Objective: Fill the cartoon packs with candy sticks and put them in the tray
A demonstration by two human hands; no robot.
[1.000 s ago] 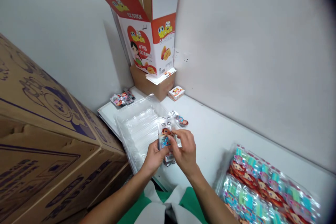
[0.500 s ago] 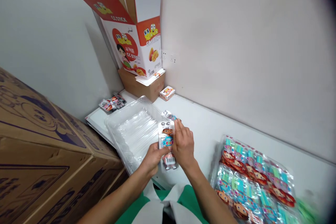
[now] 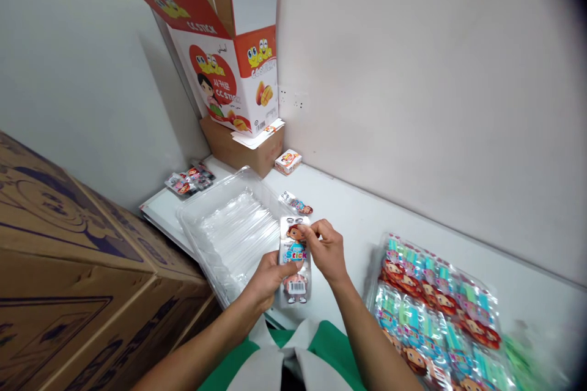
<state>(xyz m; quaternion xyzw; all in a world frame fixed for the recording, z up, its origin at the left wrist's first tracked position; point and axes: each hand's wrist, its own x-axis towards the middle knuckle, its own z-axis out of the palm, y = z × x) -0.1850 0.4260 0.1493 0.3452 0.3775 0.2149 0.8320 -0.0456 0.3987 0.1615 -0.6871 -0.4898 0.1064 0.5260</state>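
A small cartoon-printed candy packet [image 3: 296, 289] marked "Stick" is held upright in front of me, its barcode toward the bottom. My left hand [image 3: 270, 278] is closed on its lower left side, thumb across the front. At its upper right edge my right hand [image 3: 326, 248] pinches the packet between thumb and fingers. Just beyond lies another packet [image 3: 301, 205] on the white table [image 3: 355, 211], beside a clear plastic tray [image 3: 188, 220]. Clear, ribbed plastic shows inside that tray.
On the right stands a clear tray [image 3: 372, 278] filled with several packets. Brown cartons [image 3: 114, 256] are stacked at left. An open printed box [image 3: 215, 73] sits on a cardboard box [image 3: 261, 159] by the wall, near a small box [image 3: 288, 161] and loose packets [image 3: 190, 179].
My right hand has shifted slightly right, and its flattened fingers have bent into a pinch at the packet's edge. More of the packet's face and the packet behind now show.
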